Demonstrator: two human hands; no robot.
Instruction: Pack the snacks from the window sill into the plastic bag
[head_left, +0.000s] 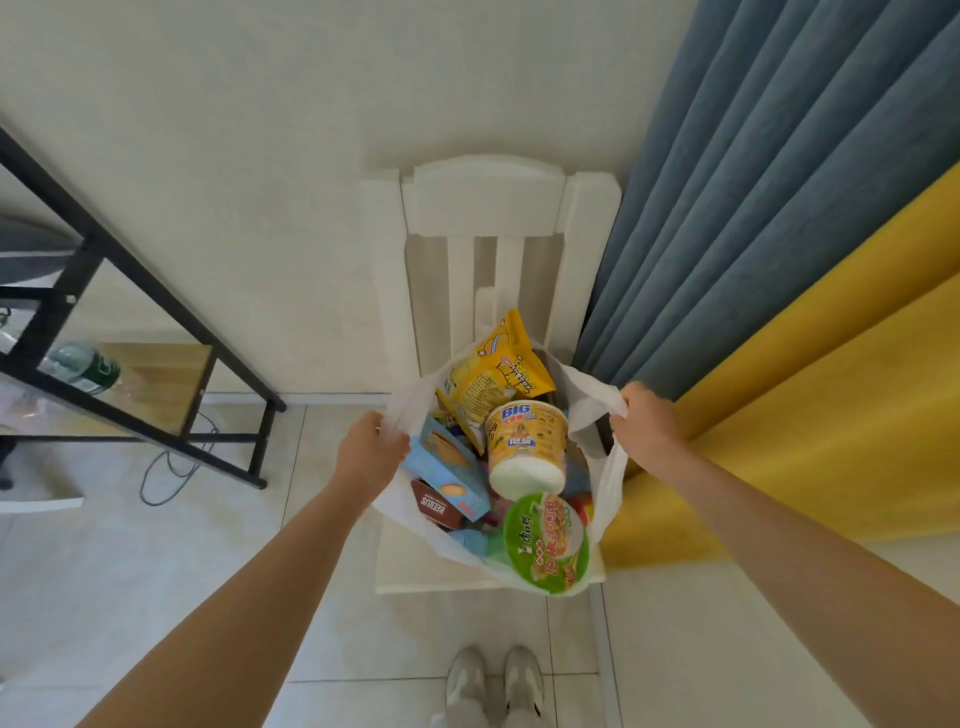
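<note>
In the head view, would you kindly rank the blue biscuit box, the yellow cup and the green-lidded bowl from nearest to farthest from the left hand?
1. Blue biscuit box, just beside the left hand.
2. Yellow cup, at the bag's middle.
3. Green-lidded bowl, at the bag's near-right edge.

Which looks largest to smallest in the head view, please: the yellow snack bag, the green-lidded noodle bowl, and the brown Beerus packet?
1. Yellow snack bag
2. Green-lidded noodle bowl, close in apparent size to the bag and nearer the camera, so this order is unsure
3. Brown Beerus packet, partly hidden, clearly smallest
</note>
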